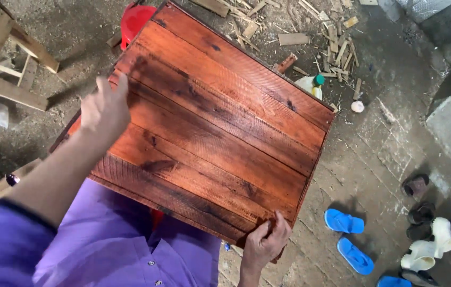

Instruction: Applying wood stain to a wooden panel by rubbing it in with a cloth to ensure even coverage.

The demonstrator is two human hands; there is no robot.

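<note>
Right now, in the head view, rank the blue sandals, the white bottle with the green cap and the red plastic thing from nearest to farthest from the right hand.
From the right hand:
1. Blue sandals, on the floor just right of it.
2. White bottle with green cap, beyond the board's far right edge.
3. Red plastic thing, past the board's far left corner.

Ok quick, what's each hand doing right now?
Left hand: open, fingers spread, at the far left edge of the reddish wooden panel; a grip cannot be told.
Right hand: closed on the panel's near corner, holding it.
</note>
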